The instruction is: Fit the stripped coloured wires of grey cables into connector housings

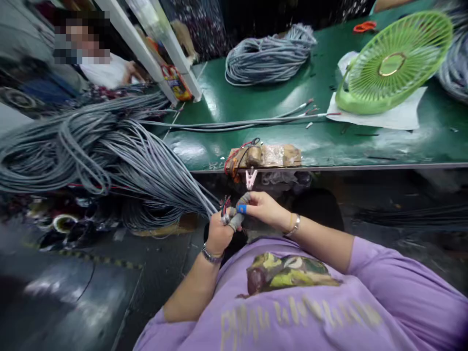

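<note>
A bundle of grey cables (161,161) runs down from the left into my left hand (218,236), which is closed around its ends. Dark and red stripped wire ends (225,204) stick up above that fist. Close against it, my right hand (263,209) has its fingers bent together beside the wire ends. Grey wrapping covers some fingertips, and a blue band (242,208) circles one finger. What the right fingertips pinch is hidden. Just above the right hand, a pink clothespin-like clip (251,179) hangs at the bench edge.
A wooden block with a metal piece (270,155) sits on the green bench's (204,151) front edge. Loose cables (226,125), a coiled cable bundle (266,61), a green fan (393,63) on paper and orange-handled scissors (364,27) lie farther back. Another person (106,70) is behind a white post (142,48).
</note>
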Demonstrator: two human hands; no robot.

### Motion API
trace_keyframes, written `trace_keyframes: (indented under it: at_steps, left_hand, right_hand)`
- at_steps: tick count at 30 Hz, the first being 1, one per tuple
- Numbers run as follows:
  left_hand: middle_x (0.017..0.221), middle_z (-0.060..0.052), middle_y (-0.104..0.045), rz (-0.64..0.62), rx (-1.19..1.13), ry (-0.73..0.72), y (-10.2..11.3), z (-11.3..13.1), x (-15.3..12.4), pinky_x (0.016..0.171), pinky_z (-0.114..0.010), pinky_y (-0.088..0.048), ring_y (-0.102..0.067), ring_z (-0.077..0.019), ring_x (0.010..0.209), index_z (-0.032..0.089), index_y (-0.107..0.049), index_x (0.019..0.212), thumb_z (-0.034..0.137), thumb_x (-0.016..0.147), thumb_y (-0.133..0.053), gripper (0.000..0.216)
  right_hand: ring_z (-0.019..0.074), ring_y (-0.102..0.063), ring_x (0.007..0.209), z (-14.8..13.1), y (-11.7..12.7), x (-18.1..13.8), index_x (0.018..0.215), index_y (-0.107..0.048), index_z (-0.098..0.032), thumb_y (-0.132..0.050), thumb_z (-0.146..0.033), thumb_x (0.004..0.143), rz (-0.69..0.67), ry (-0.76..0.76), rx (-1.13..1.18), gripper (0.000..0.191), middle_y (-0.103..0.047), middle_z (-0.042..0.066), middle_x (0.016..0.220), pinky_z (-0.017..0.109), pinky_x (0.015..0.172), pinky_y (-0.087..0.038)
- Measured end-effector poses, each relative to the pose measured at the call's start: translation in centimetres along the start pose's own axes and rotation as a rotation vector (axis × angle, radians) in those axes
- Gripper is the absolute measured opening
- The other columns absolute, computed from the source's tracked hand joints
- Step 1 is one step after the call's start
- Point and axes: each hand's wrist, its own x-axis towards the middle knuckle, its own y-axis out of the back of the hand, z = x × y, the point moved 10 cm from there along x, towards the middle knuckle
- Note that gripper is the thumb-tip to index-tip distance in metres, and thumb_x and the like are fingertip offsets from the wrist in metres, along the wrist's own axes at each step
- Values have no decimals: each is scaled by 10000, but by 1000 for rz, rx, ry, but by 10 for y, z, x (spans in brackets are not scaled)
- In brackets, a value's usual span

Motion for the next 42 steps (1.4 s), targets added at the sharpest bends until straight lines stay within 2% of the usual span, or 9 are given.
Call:
trace_keyframes:
  at_steps: [5,10,14,21,24,28,31,37,42]
  left_hand:
    - [534,21,-570,63,-84,7,2,0,-1,565,-240,-381,-485,-98,521,163,-590,585,302,843,-606,293]
    - [544,9,-598,168,-199,-1,7,2,-5,541,-234,-380,-499,-97,516,162,-622,605,324,852,-616,296]
    - [547,7,-604,190,-210,-19,8,5,-7,538,-227,-383,-504,-94,515,160,-620,598,314,851,-619,296]
    - [511,15,-573,239,-275,-19,14,4,-6,545,-235,-387,-494,-96,496,163,-608,574,299,815,-646,279]
    - [499,14,-562,246,-303,-25,14,6,-4,536,-236,-379,-487,-95,489,163,-600,553,292,810,-646,291]
    - [500,11,-561,243,-303,-13,12,6,-2,532,-236,-373,-483,-93,486,162,-595,542,296,809,-644,302]
    - [498,13,-560,232,-312,-10,10,4,-1,532,-238,-373,-480,-92,484,165,-595,543,296,809,-645,301]
    - [506,16,-571,264,-307,-14,8,3,1,540,-232,-383,-492,-89,490,162,-609,564,274,806,-651,270]
    - [486,28,-570,315,-401,8,13,3,1,507,-214,-369,-486,-75,457,162,-637,620,291,797,-667,221]
  right_hand:
    - [86,-470,580,-6,4,-5,761,-628,-129,-726,-355,674,92,3,31,262,-585,-18,650,230,557,-379]
    - [75,-453,521,5,-1,-7,748,-596,-142,-759,-373,639,119,-111,193,303,-565,-29,616,215,493,-350]
    - [68,-449,510,6,-4,-7,747,-588,-142,-765,-371,635,131,-124,241,310,-567,-27,624,210,480,-335]
    - [47,-401,480,7,9,-4,723,-572,-144,-772,-486,628,121,-124,306,408,-529,-45,582,206,476,-349]
    - [52,-437,512,11,14,-5,782,-613,-141,-800,-449,597,103,-167,329,405,-567,-28,641,207,495,-374]
    - [54,-442,524,10,9,-4,875,-666,-138,-810,-379,590,12,-169,317,400,-571,-29,651,202,506,-366]
    - [57,-424,503,11,6,-2,809,-656,-133,-790,-390,609,-1,-161,298,352,-531,-43,582,207,496,-342]
    - [62,-409,499,7,17,0,675,-603,-138,-749,-331,600,117,-77,260,253,-534,-41,564,218,498,-322]
    - [53,-359,477,5,52,-4,644,-539,-163,-713,-299,624,320,-32,362,221,-470,-66,529,205,492,-326]
